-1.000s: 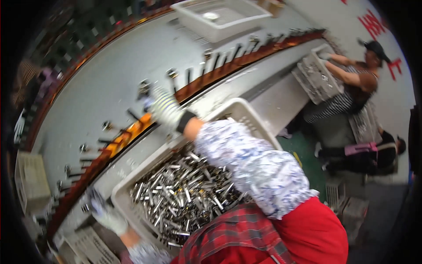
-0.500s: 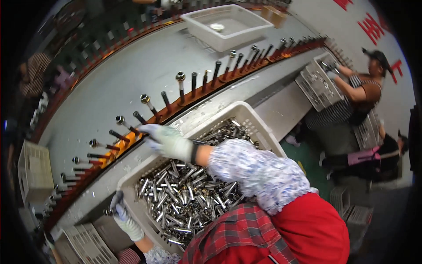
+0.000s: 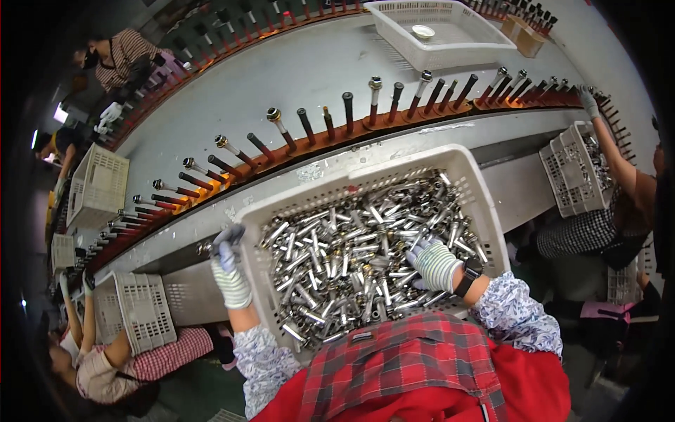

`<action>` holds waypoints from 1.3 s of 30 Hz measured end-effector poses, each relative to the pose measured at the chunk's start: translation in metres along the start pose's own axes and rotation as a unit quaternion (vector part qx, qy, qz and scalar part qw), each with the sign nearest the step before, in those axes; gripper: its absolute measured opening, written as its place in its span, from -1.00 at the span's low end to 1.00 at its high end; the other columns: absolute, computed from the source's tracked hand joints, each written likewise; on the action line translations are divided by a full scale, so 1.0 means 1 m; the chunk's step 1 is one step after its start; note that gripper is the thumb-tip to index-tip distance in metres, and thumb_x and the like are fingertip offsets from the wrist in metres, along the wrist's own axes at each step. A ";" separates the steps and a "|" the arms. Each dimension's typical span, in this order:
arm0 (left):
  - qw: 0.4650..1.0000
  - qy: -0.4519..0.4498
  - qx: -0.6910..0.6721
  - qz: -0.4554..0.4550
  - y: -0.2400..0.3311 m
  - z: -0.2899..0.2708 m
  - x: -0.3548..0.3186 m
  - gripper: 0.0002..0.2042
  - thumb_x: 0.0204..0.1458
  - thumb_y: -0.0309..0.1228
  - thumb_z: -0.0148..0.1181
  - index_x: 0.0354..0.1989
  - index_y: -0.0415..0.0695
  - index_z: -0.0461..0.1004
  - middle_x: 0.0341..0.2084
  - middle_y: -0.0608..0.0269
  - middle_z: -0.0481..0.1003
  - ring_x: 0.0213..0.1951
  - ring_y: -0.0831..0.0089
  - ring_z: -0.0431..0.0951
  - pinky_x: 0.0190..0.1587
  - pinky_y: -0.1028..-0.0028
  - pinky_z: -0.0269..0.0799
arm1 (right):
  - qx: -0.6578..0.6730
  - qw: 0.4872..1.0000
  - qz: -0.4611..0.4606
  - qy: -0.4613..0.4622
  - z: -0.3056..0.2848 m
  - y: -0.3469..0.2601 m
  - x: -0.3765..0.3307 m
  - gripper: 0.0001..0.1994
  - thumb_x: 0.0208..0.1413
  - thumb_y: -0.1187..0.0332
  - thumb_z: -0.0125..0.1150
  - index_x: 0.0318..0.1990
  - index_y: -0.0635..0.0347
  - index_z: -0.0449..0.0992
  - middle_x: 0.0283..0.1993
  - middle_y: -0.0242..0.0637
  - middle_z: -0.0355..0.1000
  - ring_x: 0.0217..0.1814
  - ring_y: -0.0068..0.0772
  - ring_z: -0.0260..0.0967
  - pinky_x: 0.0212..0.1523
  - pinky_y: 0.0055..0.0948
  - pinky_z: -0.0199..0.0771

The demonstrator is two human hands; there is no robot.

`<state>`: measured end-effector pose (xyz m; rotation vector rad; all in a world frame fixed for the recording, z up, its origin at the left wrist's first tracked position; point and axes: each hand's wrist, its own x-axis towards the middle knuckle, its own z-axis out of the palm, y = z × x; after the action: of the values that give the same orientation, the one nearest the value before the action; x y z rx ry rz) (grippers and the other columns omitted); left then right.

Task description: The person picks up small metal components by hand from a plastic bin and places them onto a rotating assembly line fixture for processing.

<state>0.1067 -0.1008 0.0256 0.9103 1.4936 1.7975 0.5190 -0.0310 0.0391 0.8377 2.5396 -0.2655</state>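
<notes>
A large pale plastic basket [image 3: 496,211] in front of me holds a heap of shiny metal tube fittings [image 3: 365,253]. My right hand [image 3: 436,266], in a striped glove, is down in the heap at the right, fingers curled among the fittings; what they grip is hidden. Just outside the basket's left rim, my left hand [image 3: 232,271] is closed. Small metal fittings [image 3: 204,248] poke out past its gloved fingers. Beyond the basket runs a curved orange-brown rail [image 3: 313,149] with upright dark rods; some rods carry metal fittings [image 3: 274,114] on their tips.
A white tub [image 3: 457,56] with a small round dish [image 3: 422,32] stands on the grey table [image 3: 211,105], beside a cardboard box [image 3: 524,35]. Co-workers sit at left and right with their own baskets [image 3: 144,309]. One person's gloved hand [image 3: 589,102] reaches to the rail at right.
My right hand has come back from the rods at the rail into the heap of fittings. My left hand stays by the basket's left rim. The view has turned.
</notes>
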 end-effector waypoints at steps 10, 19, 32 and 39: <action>0.995 -0.076 -0.030 0.056 0.021 0.174 0.024 -0.65 0.13 -0.20 0.09 -0.05 -0.22 0.44 -0.09 0.12 0.48 -0.02 0.28 0.47 0.12 0.32 0.34 | -0.053 0.996 0.068 0.001 0.018 0.056 -0.027 -0.69 -0.22 0.22 0.23 -0.29 0.17 0.46 -0.31 -0.21 0.47 -0.18 -0.19 0.41 -0.24 -0.21 0.30; 0.976 0.002 0.218 0.020 -0.048 0.120 0.195 -0.79 0.13 -0.44 0.09 -0.07 -0.17 0.44 -0.19 0.30 0.50 -0.13 0.53 0.42 0.06 0.48 0.26 | 0.229 0.966 0.102 0.057 -0.030 0.078 -0.034 -0.61 -0.19 0.12 0.24 -0.31 0.25 0.42 -0.42 -0.02 0.44 -0.33 0.02 0.42 -0.23 -0.16 0.41; 0.986 0.076 0.149 0.024 -0.060 0.052 0.165 -0.45 0.08 -0.37 0.11 0.23 -0.26 0.09 0.17 0.02 0.22 0.19 0.27 0.21 0.24 0.38 0.07 | 0.733 0.649 0.018 0.202 -0.034 0.037 0.020 -0.73 -0.03 0.35 0.19 -0.21 0.26 0.30 -0.49 -0.47 0.20 -0.44 -0.61 0.14 -0.38 -0.54 0.26; 0.923 -0.365 0.122 -0.017 0.044 0.190 -0.048 -0.38 -0.06 -0.35 0.26 0.22 -0.12 0.19 0.20 -0.01 0.20 0.24 0.21 0.16 0.27 0.24 0.05 | 0.650 0.719 0.065 0.236 -0.025 0.030 0.024 -0.68 -0.10 0.27 0.20 -0.23 0.25 0.32 -0.42 -0.25 0.36 -0.40 -0.34 0.33 -0.34 -0.38 0.38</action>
<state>0.2889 -0.0415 0.0870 1.4624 1.2238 1.0515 0.5109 0.0134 0.0483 1.6815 2.3780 -2.1830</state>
